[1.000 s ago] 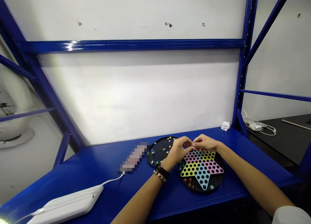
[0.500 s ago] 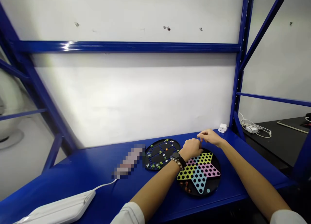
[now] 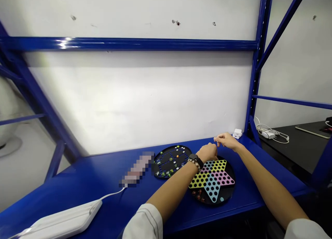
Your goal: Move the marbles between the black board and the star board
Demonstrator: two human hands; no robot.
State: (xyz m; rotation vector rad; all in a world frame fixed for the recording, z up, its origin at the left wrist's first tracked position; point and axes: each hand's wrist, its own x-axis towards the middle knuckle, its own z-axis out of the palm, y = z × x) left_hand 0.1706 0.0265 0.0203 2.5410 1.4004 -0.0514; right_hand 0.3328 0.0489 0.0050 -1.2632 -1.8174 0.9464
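My left hand (image 3: 208,152), with a watch and beaded bracelet at the wrist, is over the far edge of a round black Chinese checkers board (image 3: 228,194). Its fingers curl downward, and whatever they hold is hidden. Just beyond the board's far edge is my right hand (image 3: 226,141), its thumb and fingers pinched together close to the left hand. Anything between those fingertips is too small to make out. A coloured star with rows of holes covers the board's middle. Several reddish-brown pieces (image 3: 199,194) lie in its near left rim.
Left of the star board lies a second black board (image 3: 166,163) with several marbles. A blurred-out object (image 3: 138,168) on a white cable leads toward a white power strip (image 3: 64,220). A white adapter (image 3: 237,133) stands by the blue rack post (image 3: 252,80).
My left hand has shifted slightly right and away, further along the board's far edge. My right hand has moved slightly right, still pinched. The view has tilted a little.
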